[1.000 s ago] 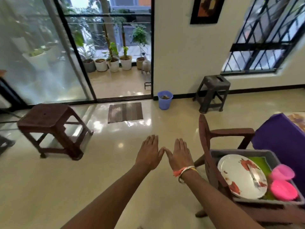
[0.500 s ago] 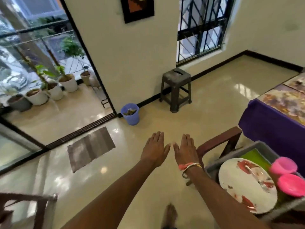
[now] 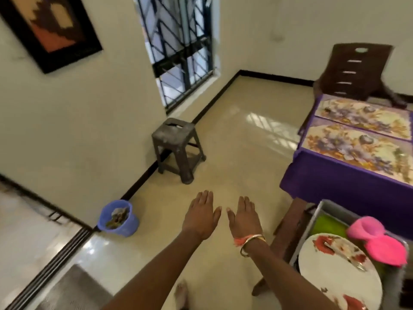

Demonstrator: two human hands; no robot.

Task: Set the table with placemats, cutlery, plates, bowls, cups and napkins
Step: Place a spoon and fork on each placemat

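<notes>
My left hand [image 3: 202, 214] and my right hand [image 3: 244, 217] are stretched out flat over the floor, palms down, fingers straight, holding nothing. At the lower right a grey tub [image 3: 328, 209] sits on a brown chair [image 3: 288, 229]. Inside it lie a white plate [image 3: 335, 271] with red flowers, a fork [image 3: 344, 256] on the plate, a green item [image 3: 328, 224] and two pink cups or bowls [image 3: 377, 240]. Further right, the table with a purple cloth [image 3: 330, 175] carries two floral placemats [image 3: 362, 148] side by side.
A grey plastic stool [image 3: 176, 146] stands by the wall under the barred window. A blue bin [image 3: 118, 218] sits near the sliding-door track. A dark brown chair [image 3: 355, 70] stands behind the table. A doormat [image 3: 73, 289] lies at the lower left.
The view has swung right: the table with its placemats and the far chair have come into sight, the balcony and plants have left. Both hands stay flat and slightly further apart.
</notes>
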